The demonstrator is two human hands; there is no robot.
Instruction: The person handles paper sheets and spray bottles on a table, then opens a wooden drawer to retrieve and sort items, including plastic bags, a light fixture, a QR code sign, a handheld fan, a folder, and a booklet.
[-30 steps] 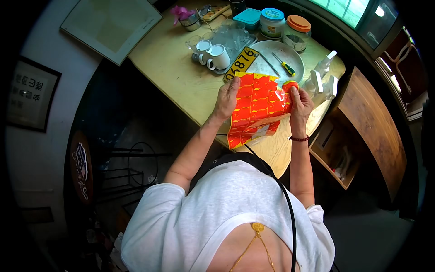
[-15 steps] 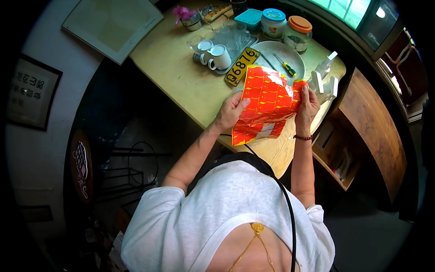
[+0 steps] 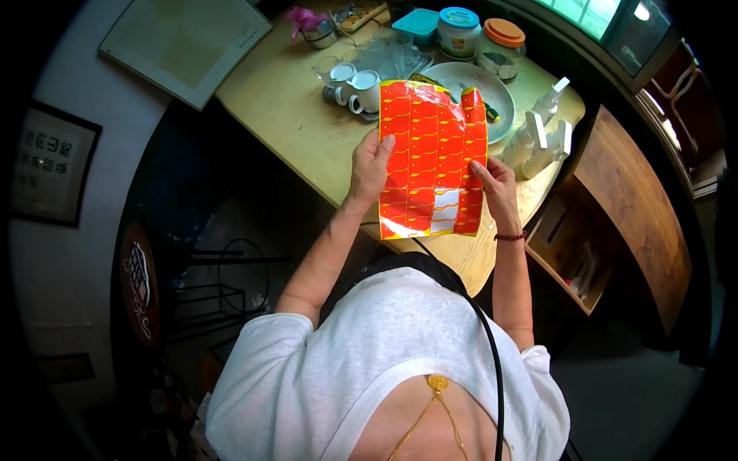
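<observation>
A red sheet with yellow wavy lines is held up flat above the table's near edge, a pale patch showing near its lower right. My left hand grips its left edge, thumb on the front. On the right edge, my right hand pinches the sheet between thumb and fingers. Behind the sheet lies a round metal plate with a green-and-yellow screwdriver on it, partly covered. White cups stand just beyond the sheet's upper left.
On the wooden table are a blue-lidded jar, an orange-lidded jar, a teal box and a pot with a pink bag. White spray bottles stand at right, near an open drawer.
The sheet was bent and creased; now it is spread flatter and more upright. It covers the yellow number plate more. My right hand has moved down its right edge, and my left hand slightly left and up.
</observation>
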